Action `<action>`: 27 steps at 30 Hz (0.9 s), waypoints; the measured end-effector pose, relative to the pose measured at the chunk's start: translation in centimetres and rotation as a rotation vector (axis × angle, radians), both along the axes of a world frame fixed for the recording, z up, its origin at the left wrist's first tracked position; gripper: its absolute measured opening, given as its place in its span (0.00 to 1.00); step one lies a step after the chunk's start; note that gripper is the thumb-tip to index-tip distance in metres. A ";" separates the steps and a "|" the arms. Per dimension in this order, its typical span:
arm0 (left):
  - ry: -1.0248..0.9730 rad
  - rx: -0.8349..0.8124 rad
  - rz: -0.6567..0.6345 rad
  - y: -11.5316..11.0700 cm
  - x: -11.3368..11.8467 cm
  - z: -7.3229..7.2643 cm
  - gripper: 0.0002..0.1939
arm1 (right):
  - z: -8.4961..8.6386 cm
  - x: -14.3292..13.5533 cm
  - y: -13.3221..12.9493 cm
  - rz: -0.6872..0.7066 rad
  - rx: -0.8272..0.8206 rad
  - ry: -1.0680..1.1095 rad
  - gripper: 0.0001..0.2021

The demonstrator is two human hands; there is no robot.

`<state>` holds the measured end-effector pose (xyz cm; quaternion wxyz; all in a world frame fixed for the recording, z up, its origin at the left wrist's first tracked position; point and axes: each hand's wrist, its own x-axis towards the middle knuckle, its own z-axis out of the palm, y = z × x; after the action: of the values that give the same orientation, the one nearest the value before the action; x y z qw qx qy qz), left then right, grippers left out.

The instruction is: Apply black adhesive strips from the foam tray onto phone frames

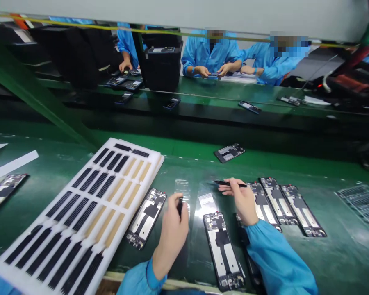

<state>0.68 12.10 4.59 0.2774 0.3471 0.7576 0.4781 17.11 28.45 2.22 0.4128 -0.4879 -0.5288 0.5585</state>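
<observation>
My right hand (241,200) pinches slim black tweezers (230,184), their narrow end pointing left above a clear plastic sheet (204,186) with a white label (206,201). Closed around a short black object (180,206), my left hand (174,229) is left of that sheet; the object's kind is mostly hidden by the fingers. An opened phone body (223,254) lies between my forearms. Another opened phone body (146,217) rests just left of my left hand, beside a white foam tray (76,189) of black strips. Under my right wrist lies a partly covered dark phone (249,262).
Several opened phone bodies (303,211) lie right of my right hand. One more phone (229,153) sits farther back. A clear patterned sheet (361,205) is at far right. A green post (43,94) slants at left. Co-workers in blue (210,53) work behind the conveyor (203,119).
</observation>
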 end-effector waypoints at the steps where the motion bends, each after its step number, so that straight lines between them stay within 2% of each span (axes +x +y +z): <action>1: 0.235 -0.085 -0.110 0.9 -0.1 0.1 0.11 | -0.8 -0.1 0.7 0.004 -0.015 0.012 0.26; 3: 0.594 -0.206 -0.322 2.9 0.0 0.3 0.15 | -2.0 -0.3 1.3 0.009 -0.038 0.041 0.27; 4: 0.672 -0.225 -0.389 4.0 0.1 0.3 0.19 | -2.5 -0.5 1.4 0.012 -0.042 0.050 0.27; 6: 0.718 -0.210 -0.460 5.8 0.4 0.1 0.29 | -3.0 -0.7 1.3 0.020 -0.035 0.051 0.26; 8: 0.822 -0.240 -0.531 7.2 0.6 -0.4 0.34 | -3.1 -0.8 1.2 0.026 -0.020 0.036 0.26; 11: 1.015 -0.311 -0.624 8.3 0.6 -1.2 0.35 | -3.1 -1.0 1.2 0.029 -0.001 0.005 0.26; 13: 1.068 -0.326 -0.645 8.4 0.4 -1.6 0.36 | -3.2 -1.0 1.2 0.036 0.018 -0.015 0.26; 21: 1.030 -0.347 -0.678 8.5 0.3 -2.2 0.39 | -3.6 -1.0 0.9 0.069 0.048 -0.064 0.25; 24: 0.720 -0.251 -0.601 8.5 0.1 -2.6 0.38 | -3.7 -1.0 0.9 0.079 0.052 -0.058 0.25; 27: 0.427 -0.142 -0.508 8.4 -0.3 -2.6 0.30 | -3.8 -1.0 0.9 0.080 0.063 -0.040 0.25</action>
<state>0.38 20.52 2.04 0.2463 0.5970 0.7192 0.2563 16.16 29.37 -1.59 0.3947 -0.4642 -0.5732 0.5479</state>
